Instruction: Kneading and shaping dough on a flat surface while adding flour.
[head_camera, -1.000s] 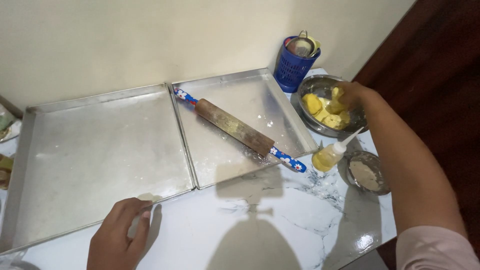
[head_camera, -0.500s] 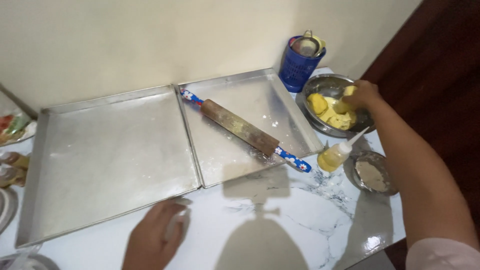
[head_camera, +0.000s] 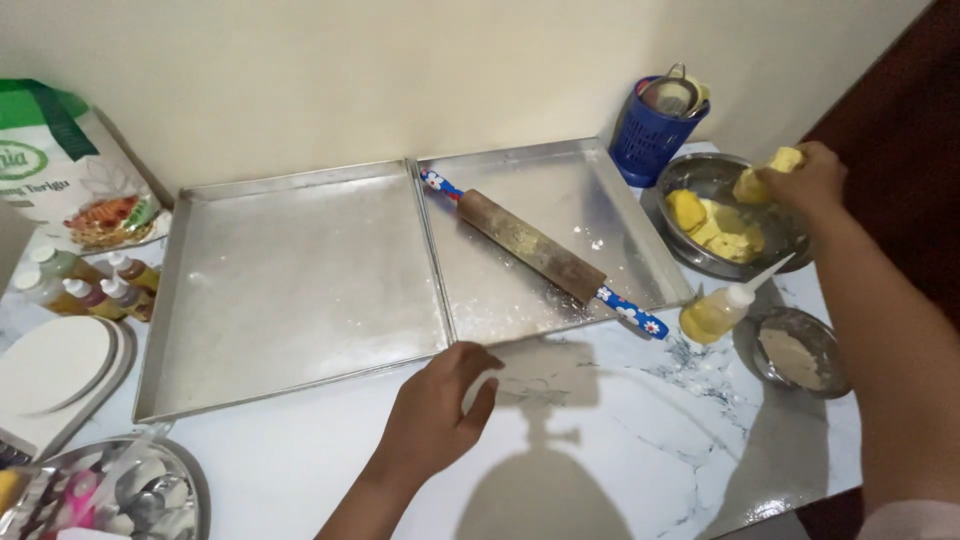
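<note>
Yellow dough piece (head_camera: 783, 160): a pale yellow lump pinched in the right hand, held above the far right rim of the metal bowl.
Right hand (head_camera: 808, 182): fingers curled closed around the dough piece, arm reaching in from the lower right of the view.
Metal bowl (head_camera: 700, 172): round steel bowl on the right side of the counter, holding several more yellow chunks (head_camera: 718, 225).
Left hand (head_camera: 442, 403): resting palm down on the white marble counter (head_camera: 620, 450), fingers loosely bent over a small white patch; whether it grips anything cannot be told. It lies just beside the near edge of the trays.
Rolling pin (head_camera: 535, 250): wooden barrel with blue flowered handles, lying diagonally across the right tray, its near handle jutting over the tray's edge.
Trays: 2 shallow metal trays side by side, the left tray (head_camera: 290, 290) larger, the right tray (head_camera: 610, 180) dusted with flour.
Squeeze bottle (head_camera: 718, 310): yellow liquid, white nozzle, tilted, between the bowl and a small metal dish (head_camera: 795, 352) of pale powder.
Blue basket (head_camera: 648, 135): behind the bowl, against the wall, holding a strainer.
Far left: flour bag (head_camera: 60, 165), 4 small colouring bottles (head_camera: 95, 285), white plates (head_camera: 55, 365).
</note>
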